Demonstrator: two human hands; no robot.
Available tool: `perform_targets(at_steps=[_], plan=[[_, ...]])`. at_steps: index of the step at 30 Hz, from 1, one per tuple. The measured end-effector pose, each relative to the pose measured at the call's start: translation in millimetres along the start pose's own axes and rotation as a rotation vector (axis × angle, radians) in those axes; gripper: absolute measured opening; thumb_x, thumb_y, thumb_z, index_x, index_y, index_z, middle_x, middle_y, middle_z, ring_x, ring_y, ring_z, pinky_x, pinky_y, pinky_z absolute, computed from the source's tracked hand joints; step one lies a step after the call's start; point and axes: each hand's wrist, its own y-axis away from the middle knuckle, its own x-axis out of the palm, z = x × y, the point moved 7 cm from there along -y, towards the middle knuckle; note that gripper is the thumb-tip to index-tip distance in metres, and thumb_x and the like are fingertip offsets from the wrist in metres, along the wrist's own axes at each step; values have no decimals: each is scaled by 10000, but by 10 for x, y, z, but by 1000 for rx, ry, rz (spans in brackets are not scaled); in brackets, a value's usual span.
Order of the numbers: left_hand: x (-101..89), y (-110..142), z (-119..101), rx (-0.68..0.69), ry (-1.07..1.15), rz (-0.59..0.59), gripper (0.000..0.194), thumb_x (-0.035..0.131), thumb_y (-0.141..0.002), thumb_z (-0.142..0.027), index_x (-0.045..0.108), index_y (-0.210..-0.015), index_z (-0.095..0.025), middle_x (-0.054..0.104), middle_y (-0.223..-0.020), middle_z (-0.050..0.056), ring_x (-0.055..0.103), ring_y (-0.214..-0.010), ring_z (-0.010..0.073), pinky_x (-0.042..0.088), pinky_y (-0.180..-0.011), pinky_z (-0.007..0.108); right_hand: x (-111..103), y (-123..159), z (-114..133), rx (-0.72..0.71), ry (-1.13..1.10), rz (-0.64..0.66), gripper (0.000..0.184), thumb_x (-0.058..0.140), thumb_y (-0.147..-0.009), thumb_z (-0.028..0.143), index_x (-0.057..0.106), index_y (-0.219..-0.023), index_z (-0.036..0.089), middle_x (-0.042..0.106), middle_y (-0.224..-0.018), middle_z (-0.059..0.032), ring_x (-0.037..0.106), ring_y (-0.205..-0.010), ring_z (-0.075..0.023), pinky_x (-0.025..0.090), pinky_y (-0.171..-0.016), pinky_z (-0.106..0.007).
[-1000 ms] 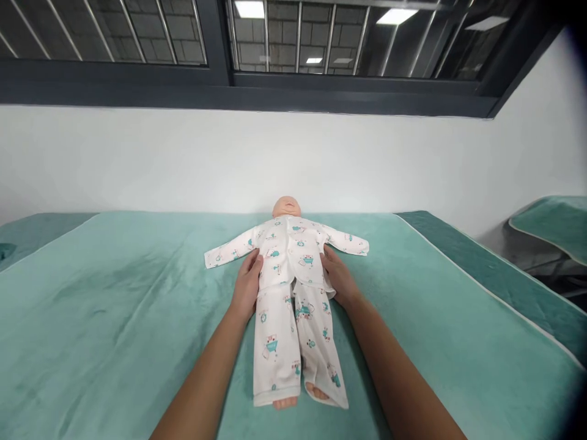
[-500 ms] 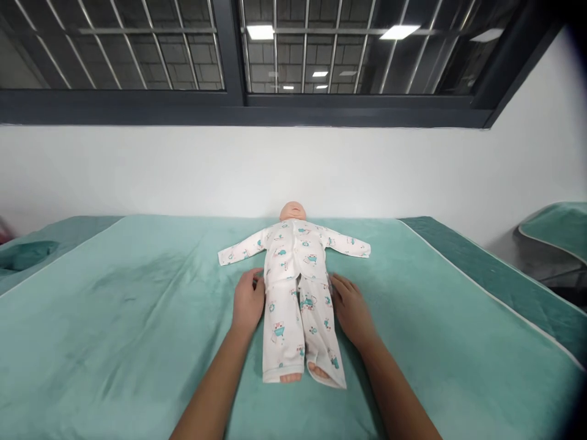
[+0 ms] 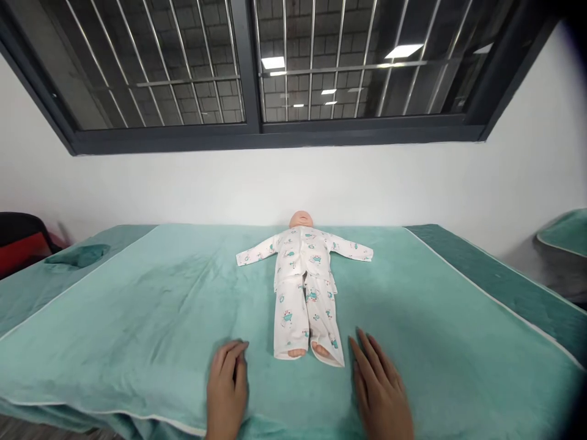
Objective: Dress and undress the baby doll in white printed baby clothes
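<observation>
A baby doll [image 3: 303, 274] in white printed pyjamas lies on its back on a teal blanket [image 3: 151, 311], head toward the wall, arms spread. My left hand [image 3: 227, 388] rests flat on the blanket below and left of the doll's feet, fingers stretched out, holding nothing. My right hand [image 3: 380, 385] lies flat to the right of the feet, fingers extended, also holding nothing. Neither hand touches the doll.
The blanket covers a wide bed against a white wall under a barred window [image 3: 275, 67]. A dark red and black object [image 3: 21, 241] sits at the far left. Another teal-covered surface [image 3: 566, 232] shows at the right edge. The bed's near edge [image 3: 114, 415] is close to me.
Both hands have slid back from the doll's waist, down past its legs, to the blanket near its feet. The view has pulled back and tilted up.
</observation>
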Motion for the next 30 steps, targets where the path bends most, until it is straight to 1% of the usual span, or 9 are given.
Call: perform_targets(at_steps=[7,12,15,17,20,22,23,26,30], plan=[[18,26,-49,116,-96,-79,266,448,-903,-211,664,-1057,-203,635,-1063,86,588,-999,231,483,-871,398,7,17,-8,3,50,-10,466,380,-994,348,416,-1451,266,415,-1513,-47,388,-1370,-296,441,-989,-467],[26,60,-45,119,-93,-86,297,468,-863,-184,665,-1076,-248,643,-1070,76,588,-982,247,477,-858,421,16,10,-16,36,46,5,485,407,-973,310,400,-1458,285,422,-1508,-44,411,-1355,-311,449,-977,-496],[26,55,-31,78,-56,-77,293,488,-850,-208,677,-1063,-272,651,-1066,72,593,-977,262,475,-865,444,17,-12,-2,57,23,24,510,427,-957,282,383,-1464,307,424,-1506,-39,417,-1350,-323,452,-968,-515],[15,25,-24,17,-16,-70,260,499,-857,-256,694,-1028,-272,659,-1058,73,596,-984,268,473,-882,456,8,-22,-4,70,6,29,503,429,-954,278,399,-1455,318,435,-1498,-34,422,-1345,-330,453,-965,-522],[23,-39,-17,-181,135,-7,245,520,-879,-360,700,-1012,-259,674,-1074,65,620,-1005,258,501,-890,425,-25,-5,-87,155,-82,33,486,477,-945,346,436,-1428,314,501,-1446,-55,468,-1300,-343,468,-951,-523],[61,-73,-120,-262,257,62,282,568,-861,-420,692,-1050,-250,676,-1103,61,643,-989,244,533,-857,379,-47,26,-164,242,-218,47,484,523,-930,388,456,-1402,307,563,-1378,-73,538,-1225,-323,500,-924,-488],[90,-90,-222,-255,302,105,311,599,-842,-434,689,-1077,-251,672,-1115,63,650,-978,240,545,-838,361,-62,36,-184,275,-300,48,471,545,-921,393,476,-1378,301,588,-1342,-78,570,-1184,-306,515,-911,-462],[191,-130,-608,-127,318,207,362,671,-796,-421,691,-1128,-279,644,-1130,76,642,-998,239,558,-833,346,-112,-10,-109,295,-527,35,391,606,-893,362,554,-1274,286,608,-1281,-80,602,-1136,-268,528,-916,-396],[328,-172,-986,43,247,216,300,663,-821,-362,710,-1114,-316,615,-1103,81,619,-1041,235,546,-880,362,-131,-271,193,246,-683,38,324,636,-881,308,594,-1201,274,588,-1192,-89,597,-1093,-234,528,-893,-345]])
